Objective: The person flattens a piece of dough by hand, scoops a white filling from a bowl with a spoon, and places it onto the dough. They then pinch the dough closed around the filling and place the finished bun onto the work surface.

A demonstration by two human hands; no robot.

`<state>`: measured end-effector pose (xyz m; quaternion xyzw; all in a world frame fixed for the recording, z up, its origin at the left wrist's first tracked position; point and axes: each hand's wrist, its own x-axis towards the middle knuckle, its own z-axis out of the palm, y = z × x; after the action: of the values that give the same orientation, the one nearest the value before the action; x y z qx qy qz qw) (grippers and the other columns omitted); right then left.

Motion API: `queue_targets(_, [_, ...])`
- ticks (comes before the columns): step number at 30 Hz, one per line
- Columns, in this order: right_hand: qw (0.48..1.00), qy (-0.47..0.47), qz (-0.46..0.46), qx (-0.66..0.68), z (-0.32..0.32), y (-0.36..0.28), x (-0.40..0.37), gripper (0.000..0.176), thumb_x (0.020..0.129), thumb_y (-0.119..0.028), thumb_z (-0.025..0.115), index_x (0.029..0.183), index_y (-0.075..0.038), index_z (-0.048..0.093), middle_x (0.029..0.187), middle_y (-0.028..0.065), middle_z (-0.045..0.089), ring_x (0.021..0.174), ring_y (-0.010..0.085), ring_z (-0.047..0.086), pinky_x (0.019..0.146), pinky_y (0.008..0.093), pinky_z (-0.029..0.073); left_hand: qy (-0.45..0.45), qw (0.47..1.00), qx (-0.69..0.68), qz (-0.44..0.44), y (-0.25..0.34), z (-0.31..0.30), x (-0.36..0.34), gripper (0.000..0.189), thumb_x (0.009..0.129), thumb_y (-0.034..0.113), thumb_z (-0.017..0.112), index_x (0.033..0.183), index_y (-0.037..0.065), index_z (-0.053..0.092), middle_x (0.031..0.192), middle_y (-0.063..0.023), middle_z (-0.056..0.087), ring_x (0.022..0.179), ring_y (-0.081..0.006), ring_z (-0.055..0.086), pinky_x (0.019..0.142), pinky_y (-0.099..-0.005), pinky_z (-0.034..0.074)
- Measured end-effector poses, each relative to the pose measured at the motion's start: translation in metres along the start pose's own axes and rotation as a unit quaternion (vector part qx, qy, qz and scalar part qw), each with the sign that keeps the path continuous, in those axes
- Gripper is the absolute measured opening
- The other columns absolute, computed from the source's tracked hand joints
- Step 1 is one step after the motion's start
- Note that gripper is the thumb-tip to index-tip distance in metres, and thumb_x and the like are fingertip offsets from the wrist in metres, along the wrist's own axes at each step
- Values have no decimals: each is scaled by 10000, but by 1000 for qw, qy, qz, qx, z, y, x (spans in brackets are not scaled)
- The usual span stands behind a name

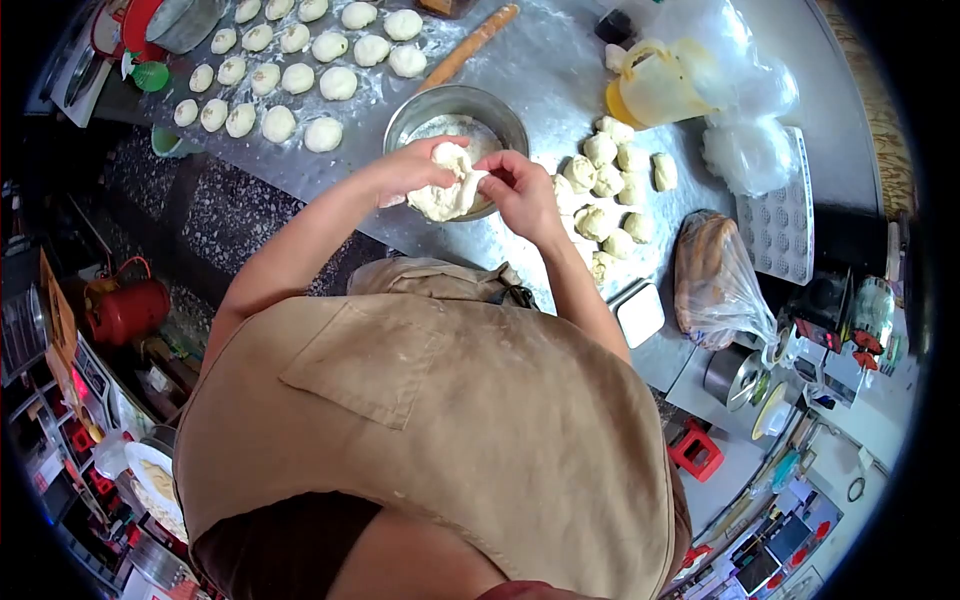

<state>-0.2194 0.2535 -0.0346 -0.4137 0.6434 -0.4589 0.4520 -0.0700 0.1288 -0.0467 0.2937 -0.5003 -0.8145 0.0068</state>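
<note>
Over a round metal bowl (402, 122) with flour inside, both hands work a piece of white dough (440, 203). My left hand (412, 172) is closed on the dough from the left, thumb on top. From the right, the fingers of my right hand (520, 192) pinch the dough's edge. To the right of the bowl lies a cluster of small dough pieces (606, 181). Rows of round, flattened dough balls (297, 78) rest on the floured metal table at the upper left. A wooden rolling pin (470, 47) lies behind the bowl.
The metal table (345, 183) runs across in front of me. At the right are a pitcher of yellow liquid (650, 85), plastic bags (750, 150), a bagged loaf of bread (705, 265), a moulded white tray (783, 225) and a small white scale (639, 315).
</note>
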Motion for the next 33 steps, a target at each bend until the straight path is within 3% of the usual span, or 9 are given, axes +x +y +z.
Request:
queue_targets(12, [971, 76, -187, -129, 15, -11, -8, 182, 763, 60, 564, 927, -18, 576, 846, 89, 577, 754, 173, 585, 654, 268, 476, -146, 973, 137, -111, 31, -3, 17, 634, 647, -7, 511, 1276, 46, 445, 1001, -43, 563, 891, -105, 548, 793, -237, 429])
queue_targets(15, [961, 77, -218, -151, 13, -5, -2, 194, 751, 55, 561, 930, -19, 569, 831, 124, 566, 744, 251, 585, 650, 312, 479, -193, 917, 312, -156, 36, -5, 21, 644, 666, 4, 517, 1299, 51, 411, 964, -33, 562, 834, -83, 551, 709, -238, 449])
queue_targets(17, [939, 56, -268, -210, 10, 0, 1, 202, 738, 52, 565, 927, -20, 564, 811, 147, 558, 730, 318, 582, 643, 353, 478, -108, 939, 292, -146, 58, 7, 3, 648, 690, 26, 520, 1320, 52, 370, 925, -28, 557, 772, -66, 551, 601, -236, 447])
queue_targets(19, [953, 100, -227, -174, 9, 1, -3, 177, 760, 41, 576, 929, -9, 560, 794, 103, 560, 692, 243, 587, 619, 313, 472, -104, 957, 241, -124, 53, -6, 3, 631, 726, 56, 524, 1330, 61, 342, 983, -47, 567, 785, -90, 583, 597, -253, 490])
queue_targets(22, [978, 152, -144, -1, 16, 17, -6, 141, 785, 22, 585, 921, -6, 561, 783, 64, 555, 660, 157, 568, 591, 261, 456, -75, 987, -130, -57, 35, -15, -13, 538, 836, 85, 520, 1337, 79, 322, 1154, -97, 531, 1020, -189, 568, 813, -377, 522])
queue_targets(25, [972, 169, -84, 141, 25, 24, -4, 110, 802, 1, 593, 907, -8, 560, 796, 55, 559, 652, 104, 543, 582, 217, 440, 72, 975, -191, 85, -5, 20, -15, 464, 859, 99, 536, 1294, 96, 375, 1124, -65, 545, 999, -160, 567, 823, -339, 508])
queue_targets(27, [974, 173, -78, 123, 25, 23, -2, 134, 778, 6, 605, 900, -29, 564, 817, 71, 579, 652, 160, 567, 586, 246, 465, 125, 965, -180, 147, -13, 35, -12, 433, 868, 48, 505, 1286, 84, 402, 1095, -57, 571, 971, -159, 577, 825, -317, 495])
queue_targets(29, [927, 195, -276, -162, 17, 4, -1, 164, 744, 12, 615, 889, -43, 562, 822, 94, 595, 650, 238, 585, 587, 304, 488, 205, 946, 50, 244, -24, 31, -2, 408, 848, 3, 485, 1250, 72, 471, 1076, -74, 594, 981, -153, 570, 825, -283, 471])
queue_targets(33, [924, 120, -291, -218, 13, 3, 5, 164, 717, 26, 615, 852, -38, 548, 848, 120, 577, 718, 296, 590, 587, 368, 487, 209, 937, 149, 237, -15, 27, -5, 399, 804, -27, 472, 1188, 54, 542, 1061, -107, 615, 981, -167, 577, 821, -262, 452])
